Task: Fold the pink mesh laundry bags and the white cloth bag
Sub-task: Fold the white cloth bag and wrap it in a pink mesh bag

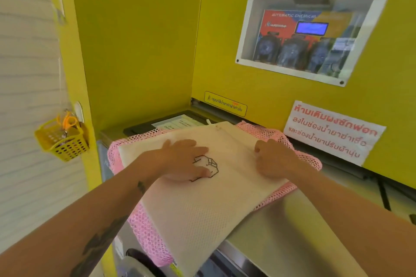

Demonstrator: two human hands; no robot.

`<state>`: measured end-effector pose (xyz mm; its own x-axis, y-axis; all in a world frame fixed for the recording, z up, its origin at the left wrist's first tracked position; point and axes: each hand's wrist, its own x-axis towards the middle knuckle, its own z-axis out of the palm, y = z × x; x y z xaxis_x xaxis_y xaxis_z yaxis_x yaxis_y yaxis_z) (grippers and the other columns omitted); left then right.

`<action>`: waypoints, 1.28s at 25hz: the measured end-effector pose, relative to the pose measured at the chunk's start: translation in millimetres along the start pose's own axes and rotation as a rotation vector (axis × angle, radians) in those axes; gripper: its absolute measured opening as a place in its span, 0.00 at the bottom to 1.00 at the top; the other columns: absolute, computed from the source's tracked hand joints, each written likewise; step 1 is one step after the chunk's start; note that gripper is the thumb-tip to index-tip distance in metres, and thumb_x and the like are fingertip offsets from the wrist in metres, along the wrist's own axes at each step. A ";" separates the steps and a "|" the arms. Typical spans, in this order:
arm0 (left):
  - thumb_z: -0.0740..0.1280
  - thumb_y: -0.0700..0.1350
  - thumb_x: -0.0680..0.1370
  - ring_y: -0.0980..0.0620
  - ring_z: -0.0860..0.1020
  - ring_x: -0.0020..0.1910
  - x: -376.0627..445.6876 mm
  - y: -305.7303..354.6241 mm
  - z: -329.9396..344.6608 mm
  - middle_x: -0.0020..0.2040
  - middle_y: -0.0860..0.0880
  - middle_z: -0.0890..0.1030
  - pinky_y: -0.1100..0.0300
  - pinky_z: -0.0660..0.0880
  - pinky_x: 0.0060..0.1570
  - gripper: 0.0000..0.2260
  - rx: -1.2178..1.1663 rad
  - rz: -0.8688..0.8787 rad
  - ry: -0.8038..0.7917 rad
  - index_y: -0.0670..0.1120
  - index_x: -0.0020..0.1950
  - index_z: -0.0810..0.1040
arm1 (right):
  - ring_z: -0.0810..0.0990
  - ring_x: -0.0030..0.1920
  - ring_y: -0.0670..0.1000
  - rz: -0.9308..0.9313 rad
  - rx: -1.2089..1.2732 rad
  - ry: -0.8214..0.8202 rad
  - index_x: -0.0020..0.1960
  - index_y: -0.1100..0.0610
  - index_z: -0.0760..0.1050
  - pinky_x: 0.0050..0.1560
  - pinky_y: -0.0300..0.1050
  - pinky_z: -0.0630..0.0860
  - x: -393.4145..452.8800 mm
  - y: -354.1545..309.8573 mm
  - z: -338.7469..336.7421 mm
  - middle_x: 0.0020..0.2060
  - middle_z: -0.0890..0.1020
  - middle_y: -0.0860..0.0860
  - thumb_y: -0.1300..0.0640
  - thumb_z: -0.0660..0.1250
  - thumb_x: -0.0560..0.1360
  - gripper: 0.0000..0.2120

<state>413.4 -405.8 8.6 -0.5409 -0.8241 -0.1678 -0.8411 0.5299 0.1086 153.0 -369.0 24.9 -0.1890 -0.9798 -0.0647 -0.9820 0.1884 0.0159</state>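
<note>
The white cloth bag (202, 207), with a small black line drawing on it, lies spread flat on top of the pink mesh laundry bags (270, 135). The pink mesh shows around its edges at the left, back right and front. The stack rests on the top of a washing machine (292, 220), and its near end hangs over the front edge. My left hand (184, 159) lies flat on the white bag with fingers spread, partly over the drawing. My right hand (274, 157) presses on the bag's right side with fingers curled; whether it pinches the cloth is unclear.
Yellow walls (139, 40) enclose the machine at the back and left. A yellow plastic basket (62, 139) hangs on the left wall. A windowed chemical dispenser panel (310, 33) and a red-lettered sign (331, 132) are on the right wall. A paper sheet (177, 122) lies behind the bags.
</note>
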 end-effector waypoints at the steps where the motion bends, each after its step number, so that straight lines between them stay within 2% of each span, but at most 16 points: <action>1: 0.57 0.69 0.76 0.49 0.48 0.80 1.8 -2.3 -0.5 0.81 0.53 0.50 0.40 0.42 0.76 0.33 -0.024 0.018 0.036 0.62 0.79 0.52 | 0.76 0.56 0.53 -0.003 0.040 0.008 0.66 0.50 0.69 0.59 0.53 0.76 -0.6 -0.8 -2.2 0.59 0.76 0.51 0.56 0.60 0.77 0.17; 4: 0.61 0.62 0.78 0.48 0.52 0.79 6.2 -11.0 -4.6 0.80 0.52 0.55 0.41 0.43 0.76 0.29 -0.046 0.047 0.157 0.61 0.77 0.57 | 0.76 0.48 0.50 0.002 0.123 0.035 0.60 0.48 0.71 0.53 0.49 0.78 -9.1 -0.4 -9.4 0.51 0.77 0.49 0.60 0.62 0.76 0.14; 6: 0.62 0.61 0.78 0.48 0.58 0.77 5.1 -19.4 -5.0 0.78 0.52 0.61 0.41 0.50 0.76 0.26 -0.038 0.037 0.188 0.61 0.75 0.63 | 0.77 0.48 0.50 0.000 0.145 0.040 0.62 0.47 0.71 0.53 0.50 0.78 -17.1 -3.3 -10.9 0.51 0.77 0.48 0.59 0.61 0.77 0.15; 8: 0.63 0.58 0.78 0.48 0.65 0.72 -3.3 -23.1 -4.5 0.73 0.52 0.67 0.44 0.60 0.72 0.20 -0.015 0.069 0.259 0.59 0.70 0.71 | 0.77 0.53 0.52 -0.043 0.025 0.024 0.66 0.48 0.72 0.57 0.51 0.77 -26.2 -14.0 -13.7 0.57 0.78 0.49 0.56 0.61 0.78 0.17; 11: 0.64 0.49 0.79 0.50 0.74 0.61 -28.0 -25.9 3.2 0.60 0.53 0.76 0.49 0.70 0.62 0.09 -0.161 0.226 0.522 0.55 0.58 0.78 | 0.73 0.64 0.54 -0.254 -0.002 0.122 0.72 0.47 0.68 0.65 0.55 0.70 -61.4 -49.0 -25.7 0.65 0.74 0.49 0.51 0.62 0.79 0.22; 12: 0.63 0.46 0.79 0.51 0.75 0.57 -38.4 -28.8 8.2 0.57 0.53 0.78 0.49 0.72 0.59 0.09 -0.213 0.275 0.588 0.54 0.56 0.79 | 0.71 0.66 0.53 -0.368 0.073 0.115 0.74 0.46 0.65 0.67 0.54 0.68 -80.7 -64.1 -28.7 0.66 0.73 0.48 0.49 0.62 0.79 0.24; 14: 0.60 0.40 0.78 0.50 0.76 0.54 -58.5 -38.4 20.5 0.54 0.51 0.79 0.49 0.74 0.54 0.12 -0.232 0.342 0.661 0.50 0.56 0.80 | 0.64 0.71 0.52 -0.571 0.169 -0.029 0.78 0.46 0.56 0.70 0.54 0.64 -122.4 -93.0 -25.0 0.70 0.66 0.47 0.44 0.62 0.77 0.32; 16: 0.58 0.35 0.75 0.47 0.77 0.55 -78.2 -49.7 37.4 0.56 0.48 0.79 0.48 0.75 0.52 0.17 -0.186 0.337 0.723 0.46 0.59 0.80 | 0.50 0.77 0.55 -0.652 0.065 -0.196 0.80 0.48 0.40 0.75 0.59 0.54 -147.2 -114.1 -1.6 0.77 0.51 0.46 0.39 0.63 0.75 0.44; 18: 0.55 0.34 0.71 0.43 0.76 0.60 -97.9 -60.6 57.1 0.62 0.44 0.77 0.45 0.75 0.55 0.24 -0.090 0.271 0.754 0.45 0.65 0.76 | 0.39 0.78 0.63 -0.636 -0.130 -0.139 0.78 0.50 0.29 0.74 0.69 0.45 -148.9 -130.4 26.7 0.78 0.39 0.51 0.37 0.65 0.72 0.53; 19: 0.57 0.34 0.69 0.42 0.73 0.66 -106.4 -65.7 70.4 0.69 0.43 0.74 0.43 0.73 0.60 0.28 -0.013 0.221 0.728 0.46 0.70 0.72 | 0.39 0.77 0.68 -0.620 -0.219 -0.053 0.77 0.52 0.28 0.72 0.74 0.45 -144.3 -137.0 40.0 0.77 0.38 0.56 0.38 0.67 0.71 0.56; 21: 0.62 0.35 0.68 0.43 0.57 0.78 -118.0 -71.2 97.5 0.80 0.44 0.57 0.42 0.61 0.73 0.40 0.170 0.117 0.589 0.50 0.79 0.55 | 0.44 0.75 0.74 -0.584 -0.331 0.101 0.77 0.56 0.29 0.68 0.78 0.51 -137.5 -146.7 53.9 0.76 0.42 0.63 0.43 0.72 0.69 0.59; 23: 0.71 0.39 0.68 0.43 0.41 0.80 -116.0 -72.0 118.1 0.81 0.43 0.40 0.41 0.49 0.76 0.51 0.280 0.011 0.494 0.51 0.80 0.40 | 0.50 0.74 0.76 -0.582 -0.383 0.178 0.78 0.58 0.32 0.66 0.77 0.57 -135.5 -150.7 57.7 0.76 0.47 0.66 0.47 0.73 0.69 0.58; 24: 0.75 0.43 0.66 0.40 0.39 0.79 -111.2 -69.9 125.8 0.80 0.40 0.38 0.38 0.48 0.76 0.56 0.319 -0.038 0.493 0.51 0.80 0.37 | 0.52 0.73 0.76 -0.597 -0.391 0.198 0.78 0.58 0.34 0.66 0.77 0.59 -135.3 -151.6 58.9 0.75 0.48 0.67 0.47 0.72 0.70 0.55; 26: 0.77 0.45 0.61 0.36 0.42 0.79 -100.8 -62.5 135.8 0.80 0.36 0.40 0.33 0.52 0.73 0.60 0.362 -0.105 0.562 0.48 0.80 0.37 | 0.56 0.72 0.74 -0.619 -0.397 0.225 0.79 0.57 0.40 0.65 0.73 0.63 -134.3 -150.6 58.1 0.75 0.52 0.67 0.46 0.70 0.73 0.49; 29: 0.75 0.43 0.62 0.34 0.48 0.78 -90.9 -48.2 138.7 0.79 0.34 0.47 0.31 0.54 0.71 0.56 0.315 -0.126 0.681 0.49 0.80 0.41 | 0.65 0.68 0.69 -0.700 -0.319 0.249 0.76 0.53 0.52 0.60 0.65 0.71 -135.2 -139.7 48.4 0.72 0.62 0.62 0.51 0.68 0.74 0.37; 32: 0.78 0.49 0.62 0.33 0.56 0.77 -92.0 -32.1 136.6 0.77 0.34 0.54 0.31 0.55 0.71 0.52 0.322 -0.040 0.764 0.50 0.78 0.50 | 0.69 0.66 0.59 -0.822 -0.108 0.204 0.74 0.48 0.61 0.59 0.56 0.73 -135.8 -107.5 33.7 0.70 0.68 0.53 0.54 0.64 0.76 0.28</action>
<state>490.1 -319.7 -113.2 -0.4593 -0.6908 0.5585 -0.8813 0.4333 -0.1887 284.1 -254.0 -1.7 0.5983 -0.7969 0.0834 -0.7989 -0.5853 0.1386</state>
